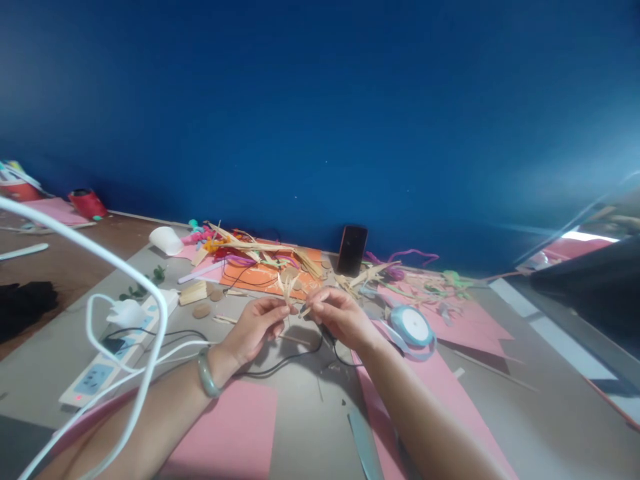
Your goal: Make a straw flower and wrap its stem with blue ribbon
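My left hand (261, 327), with a pale green bangle (207, 373) on its wrist, pinches a small bundle of pale straw strips (288, 288) that fan upward from the fingertips. Close beside it on the right, my right hand (336, 313) has its fingers pressed together on a short pale strip piece (305, 311). Both hands are just above the grey table, their fingertips nearly meeting. Behind them lies an orange sheet (255, 279) with more straw strips and colored bits on it.
A dark phone (353, 250) leans against the blue wall (320, 120). A ribbon spool (411, 325) lies at right by pink sheets (440, 393). At left are a power strip (100, 373), white cables (163, 320) and a white cup (166, 241). Black cords run beneath my hands.
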`<state>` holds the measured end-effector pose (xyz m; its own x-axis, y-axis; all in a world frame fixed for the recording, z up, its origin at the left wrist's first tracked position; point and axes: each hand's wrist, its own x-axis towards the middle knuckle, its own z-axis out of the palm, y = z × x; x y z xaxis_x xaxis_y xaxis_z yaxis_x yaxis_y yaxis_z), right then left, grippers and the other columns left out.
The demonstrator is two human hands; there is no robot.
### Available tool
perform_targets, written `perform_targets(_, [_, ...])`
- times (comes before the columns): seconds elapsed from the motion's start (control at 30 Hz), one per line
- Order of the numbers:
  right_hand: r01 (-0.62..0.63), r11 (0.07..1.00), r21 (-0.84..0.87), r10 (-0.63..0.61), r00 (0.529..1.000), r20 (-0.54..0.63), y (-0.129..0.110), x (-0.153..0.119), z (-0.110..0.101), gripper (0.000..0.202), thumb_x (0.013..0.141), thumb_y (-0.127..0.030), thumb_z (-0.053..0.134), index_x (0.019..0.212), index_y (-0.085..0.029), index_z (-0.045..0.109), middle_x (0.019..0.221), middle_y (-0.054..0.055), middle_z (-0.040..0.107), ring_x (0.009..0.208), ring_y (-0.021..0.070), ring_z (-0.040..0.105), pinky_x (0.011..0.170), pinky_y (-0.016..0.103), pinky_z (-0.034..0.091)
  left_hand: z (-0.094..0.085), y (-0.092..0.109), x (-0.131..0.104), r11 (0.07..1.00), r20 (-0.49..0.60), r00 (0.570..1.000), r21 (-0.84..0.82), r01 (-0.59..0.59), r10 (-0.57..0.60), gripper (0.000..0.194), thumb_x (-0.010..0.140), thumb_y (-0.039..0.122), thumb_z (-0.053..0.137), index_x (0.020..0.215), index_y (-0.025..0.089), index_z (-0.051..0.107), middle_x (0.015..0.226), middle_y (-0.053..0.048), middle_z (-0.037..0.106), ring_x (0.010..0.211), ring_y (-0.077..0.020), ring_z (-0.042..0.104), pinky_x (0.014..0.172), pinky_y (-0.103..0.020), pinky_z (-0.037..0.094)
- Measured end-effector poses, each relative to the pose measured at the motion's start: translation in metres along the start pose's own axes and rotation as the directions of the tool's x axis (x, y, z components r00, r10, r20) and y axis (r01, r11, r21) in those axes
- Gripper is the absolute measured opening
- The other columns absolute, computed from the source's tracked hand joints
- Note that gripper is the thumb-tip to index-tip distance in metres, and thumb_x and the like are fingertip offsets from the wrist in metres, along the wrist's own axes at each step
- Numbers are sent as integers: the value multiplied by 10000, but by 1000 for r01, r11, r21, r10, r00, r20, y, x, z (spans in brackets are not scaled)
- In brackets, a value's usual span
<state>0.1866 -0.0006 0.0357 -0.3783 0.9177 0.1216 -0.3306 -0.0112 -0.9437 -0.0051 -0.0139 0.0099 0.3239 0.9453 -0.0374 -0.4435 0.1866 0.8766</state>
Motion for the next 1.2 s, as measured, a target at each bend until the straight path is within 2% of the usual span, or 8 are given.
perform_targets(0.23, [14,1000,-15,-14,999,-35,-5,-2,9,131,738,-256,748,716,-178,646,619,-35,560,479,58,440,481,220,317,0,-5,1,997,-60,997,57,-53,57,216,699,309,749,786,128,670,740,-47,697,444,-57,492,408,-193,324])
perform_targets(0.33, [-3,999,-54,0,998,-59,-6,-3,12,148,739,-274,746,730,-176,635,621,-32,581,461,56,440,464,216,327,0,-6,1,991,-65,995,111,-70,77,224,697,321,750,784,128,676,722,-44,694,452,-66,510,422,-197,351])
perform_targets(0.53, [-33,988,-148,23,997,-71,-5,-3,12,176,725,-303,746,772,-159,656,684,2,641,477,66,493,468,217,381,0,-6,0,984,-73,992,154,-91,103,242,706,348,738,781,129,670,547,1,613,432,-75,492,428,-195,351])
perform_targets(0.7, [-45,974,-223,24,995,-95,-3,-3,14,151,745,-294,720,792,-159,674,609,-16,610,479,74,484,481,219,390,-1,-6,0,984,-88,991,159,-85,100,250,706,361,734,768,128,668,499,19,575,420,-73,474,421,-194,340])
perform_targets(0.97, [-58,956,-287,40,997,-67,-2,-4,20,204,781,-369,672,796,-167,698,684,10,645,485,79,474,504,237,416,1,-2,-1,978,-92,988,182,-106,124,230,711,343,732,793,133,685,608,-4,638,442,-65,466,424,-197,339])
perform_targets(1.1, [-67,948,-311,48,997,-68,-4,-5,21,193,789,-352,663,760,-161,678,618,-2,608,485,81,465,510,240,404,1,-2,-2,976,-107,985,185,-115,136,193,715,318,730,762,138,680,523,30,581,428,-58,439,424,-191,335])
perform_targets(1.2, [-58,951,-303,30,995,-94,-1,-5,19,206,776,-315,671,917,-167,643,629,-19,587,495,82,471,506,234,395,-1,-3,-2,977,-132,980,173,-126,150,179,720,298,724,778,137,675,583,14,623,437,-54,453,427,-185,346])
